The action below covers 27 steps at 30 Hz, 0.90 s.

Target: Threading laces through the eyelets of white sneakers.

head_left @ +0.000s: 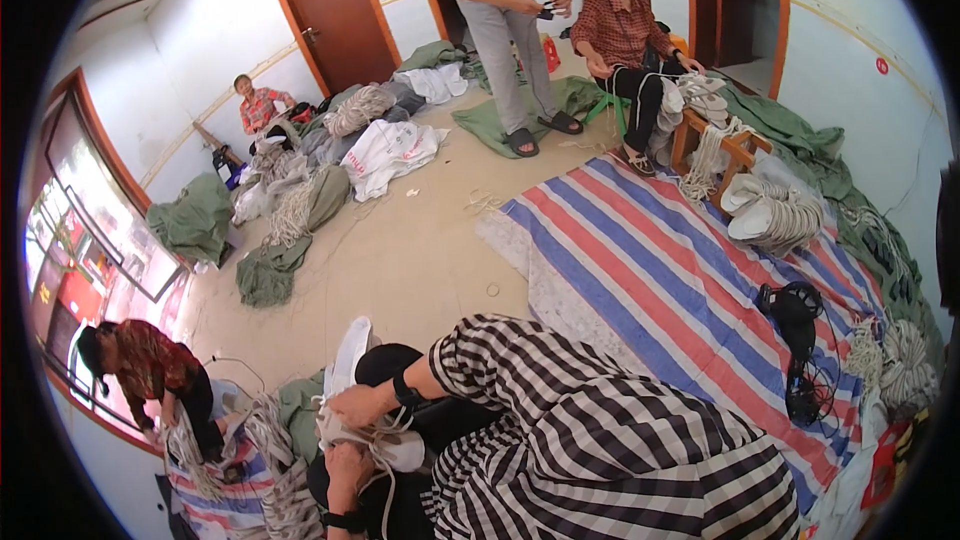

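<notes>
Over my dark-trousered lap, both hands are closed on pale cord point(385, 428) strung about white, sole-shaped pieces. My right hand point(362, 406), with a dark band at its wrist, is the upper one in view. Just below it, my left hand point(347, 467) grips near the same bundle, a dark band at its wrist too. One long white sole point(350, 352) sticks up beyond my right hand. Another white, rounded piece point(404, 451) lies beside my hands on my lap. A loose end of cord hangs down past my left hand. The fingertips are too small to make out clearly.
A striped tarp point(640, 240) covers the floor at right, with black cables point(805, 380) and corded white soles point(765, 215). A seated person point(625, 35) handles cord beside a standing person point(505, 30). Another person point(160, 375) bends at left. Sacks point(395, 155) lie behind.
</notes>
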Motion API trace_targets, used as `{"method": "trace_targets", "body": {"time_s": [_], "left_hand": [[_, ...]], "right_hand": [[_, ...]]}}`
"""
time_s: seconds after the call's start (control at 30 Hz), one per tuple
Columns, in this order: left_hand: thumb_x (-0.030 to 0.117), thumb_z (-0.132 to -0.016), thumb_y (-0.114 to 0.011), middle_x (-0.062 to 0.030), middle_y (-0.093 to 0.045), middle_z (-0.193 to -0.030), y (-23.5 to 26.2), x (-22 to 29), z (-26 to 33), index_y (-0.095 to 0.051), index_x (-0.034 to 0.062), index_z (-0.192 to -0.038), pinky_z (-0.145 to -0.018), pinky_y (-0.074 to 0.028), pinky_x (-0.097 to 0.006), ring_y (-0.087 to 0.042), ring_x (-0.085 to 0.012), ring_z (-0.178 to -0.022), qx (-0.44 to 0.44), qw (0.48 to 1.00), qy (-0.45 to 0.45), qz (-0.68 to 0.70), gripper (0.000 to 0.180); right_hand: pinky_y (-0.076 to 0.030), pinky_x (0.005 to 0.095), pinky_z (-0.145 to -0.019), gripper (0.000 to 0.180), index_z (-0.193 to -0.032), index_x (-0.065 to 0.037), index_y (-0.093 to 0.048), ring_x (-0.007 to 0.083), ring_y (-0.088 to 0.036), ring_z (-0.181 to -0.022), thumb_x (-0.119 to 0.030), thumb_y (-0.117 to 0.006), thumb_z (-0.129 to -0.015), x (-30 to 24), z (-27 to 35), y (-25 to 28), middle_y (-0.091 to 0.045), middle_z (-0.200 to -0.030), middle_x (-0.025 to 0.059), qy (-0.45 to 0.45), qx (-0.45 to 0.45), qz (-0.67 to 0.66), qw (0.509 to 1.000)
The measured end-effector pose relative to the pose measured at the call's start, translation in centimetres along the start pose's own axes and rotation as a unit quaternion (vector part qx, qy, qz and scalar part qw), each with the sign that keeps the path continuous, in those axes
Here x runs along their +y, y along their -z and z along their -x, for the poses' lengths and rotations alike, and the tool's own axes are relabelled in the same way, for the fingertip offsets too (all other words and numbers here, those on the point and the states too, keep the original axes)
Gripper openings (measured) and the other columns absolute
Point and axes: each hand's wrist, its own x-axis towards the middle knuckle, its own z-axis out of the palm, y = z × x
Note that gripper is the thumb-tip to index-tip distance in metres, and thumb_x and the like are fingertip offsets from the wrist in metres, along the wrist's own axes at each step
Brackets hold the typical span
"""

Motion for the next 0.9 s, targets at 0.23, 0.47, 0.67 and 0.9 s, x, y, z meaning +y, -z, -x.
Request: {"method": "trace_targets", "body": {"time_s": [0.23,0.47,0.67,0.9], "left_hand": [[0.039,-0.082,-0.055,-0.0214,-0.065,-0.075,-1.0,0.1,-2.0,-0.069,0.0046,-0.084,-0.070,-0.049,-0.049,-0.064,-0.0414,-0.077,-0.025,0.994,0.104,-0.010,0.037],[0.037,-0.083,-0.057,-0.0210,-0.066,-0.098,-6.4,-5.9,-2.8,-0.067,0.0032,-0.099,-0.079,-0.048,-0.042,-0.062,-0.0368,-0.096,0.009,0.989,0.075,0.124,0.038],[0.017,-0.077,-0.062,-0.0118,-0.068,-0.091,-7.5,-9.6,-2.0,-0.068,0.0003,-0.093,-0.075,-0.047,-0.034,-0.063,-0.0231,-0.089,-0.041,0.954,0.082,0.285,0.024],[0.010,-0.071,-0.060,-0.0090,-0.066,-0.078,-9.0,-10.7,-2.4,-0.067,-0.0030,-0.083,-0.069,-0.046,-0.033,-0.062,-0.0179,-0.078,-0.097,0.928,0.197,0.301,0.019]], "right_hand": [[-0.048,0.0495,-0.069,0.026,-0.086,0.002,-0.059,0.0412,-0.063,-0.079,-0.022,-0.051,-0.082,-0.1,2.1,-1.6,-0.063,-0.081,0.0248,0.055,0.025,-0.005,0.998],[-0.050,0.0487,-0.070,0.022,-0.086,0.003,-0.060,0.0393,-0.065,-0.082,-0.018,-0.054,-0.079,-1.8,2.3,-0.9,-0.065,-0.084,0.0247,0.061,0.015,-0.003,0.998],[-0.049,0.0485,-0.069,0.022,-0.086,0.003,-0.060,0.0396,-0.064,-0.084,-0.016,-0.055,-0.078,-1.9,2.2,-0.6,-0.064,-0.085,0.0255,0.096,0.015,-0.025,0.995],[-0.049,0.0482,-0.069,0.021,-0.084,0.004,-0.060,0.0397,-0.064,-0.082,-0.015,-0.052,-0.078,-1.1,2.8,-0.6,-0.064,-0.082,0.0259,0.091,0.007,-0.047,0.995]]}}
